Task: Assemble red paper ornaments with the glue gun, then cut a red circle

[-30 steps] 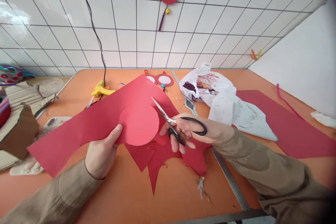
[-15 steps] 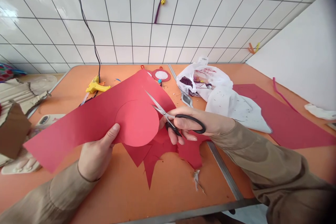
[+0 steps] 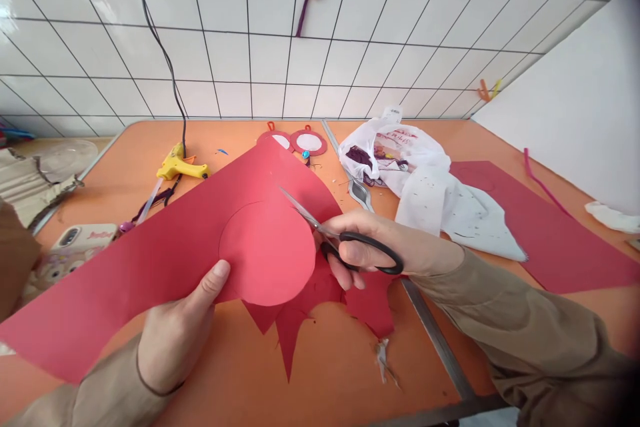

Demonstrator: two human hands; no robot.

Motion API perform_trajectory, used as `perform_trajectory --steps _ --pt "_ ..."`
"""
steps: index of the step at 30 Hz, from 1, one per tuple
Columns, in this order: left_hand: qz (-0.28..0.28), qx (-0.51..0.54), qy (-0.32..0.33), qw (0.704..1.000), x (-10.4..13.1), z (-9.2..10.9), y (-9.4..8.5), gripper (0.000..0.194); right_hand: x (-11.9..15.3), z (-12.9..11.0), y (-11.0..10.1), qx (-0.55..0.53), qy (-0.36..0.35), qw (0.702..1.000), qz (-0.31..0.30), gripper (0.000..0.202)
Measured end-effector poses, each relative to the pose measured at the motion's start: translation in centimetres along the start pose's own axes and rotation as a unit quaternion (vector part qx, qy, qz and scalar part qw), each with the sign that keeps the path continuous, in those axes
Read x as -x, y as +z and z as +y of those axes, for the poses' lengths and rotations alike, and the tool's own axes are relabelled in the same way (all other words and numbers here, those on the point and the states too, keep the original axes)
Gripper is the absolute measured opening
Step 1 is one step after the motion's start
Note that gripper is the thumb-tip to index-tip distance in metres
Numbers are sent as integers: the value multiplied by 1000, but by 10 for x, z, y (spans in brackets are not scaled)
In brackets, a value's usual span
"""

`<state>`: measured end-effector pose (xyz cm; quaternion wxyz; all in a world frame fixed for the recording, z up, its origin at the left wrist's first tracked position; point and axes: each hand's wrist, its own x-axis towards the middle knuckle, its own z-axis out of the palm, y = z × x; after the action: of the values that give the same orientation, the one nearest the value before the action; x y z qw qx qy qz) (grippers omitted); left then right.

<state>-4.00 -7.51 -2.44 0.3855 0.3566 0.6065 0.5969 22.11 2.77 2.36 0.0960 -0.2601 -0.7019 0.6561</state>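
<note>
A large red sheet of card [image 3: 170, 260] is held up above the table, its lower edge pinched by my left hand [image 3: 183, 320] with the thumb on top. A circle is drawn on it, and the circle's right and lower edge is cut to a round outline. My right hand [image 3: 365, 247] grips black-handled scissors [image 3: 370, 247] at the card's right side. One blade lies over the card along the circle's upper right; the other is hidden behind the card. Below lie pointed red card scraps [image 3: 287, 340].
A yellow glue gun [image 3: 180, 163] lies at back left near a phone [image 3: 75, 247]. Two red-rimmed discs [image 3: 309, 141] sit at the back. To the right are a white plastic bag [image 3: 425, 153] and another red sheet [image 3: 555, 240]. A metal strip [image 3: 440, 340] crosses the table.
The scissors' blades have closed from a spread position onto the card. The card has come slightly nearer and lower, with its left end reaching further left; the whole view has shifted a little.
</note>
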Motion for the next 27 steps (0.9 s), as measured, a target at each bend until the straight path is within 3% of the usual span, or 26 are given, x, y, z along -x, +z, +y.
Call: perform_trajectory --steps 3,7,11,13,15,18,21,27 --pt "-20 -91 3 996 -3 -11 -16 23 0 1 0 -9 7 1000 5 61" --pt "28 -184 60 981 -5 -26 -29 19 1 1 0 -16 21 1000 1 61" --pt "-8 -143 43 989 -5 -28 -27 19 1 -1 0 -7 27 1000 3 62" --pt "-39 -136 -10 990 -3 -26 -26 21 1 -2 1 -14 32 999 6 64" --pt "-32 -136 -48 989 0 -26 -25 23 0 -2 1 -26 36 999 9 64" --pt "5 -131 -10 991 8 -27 -20 27 0 -1 1 -36 35 999 7 63" --pt "29 -115 -4 993 9 -23 -14 17 0 0 0 -36 34 999 3 62" --pt "-34 -80 -6 996 -8 -17 -22 23 0 -2 2 -30 36 999 7 63"
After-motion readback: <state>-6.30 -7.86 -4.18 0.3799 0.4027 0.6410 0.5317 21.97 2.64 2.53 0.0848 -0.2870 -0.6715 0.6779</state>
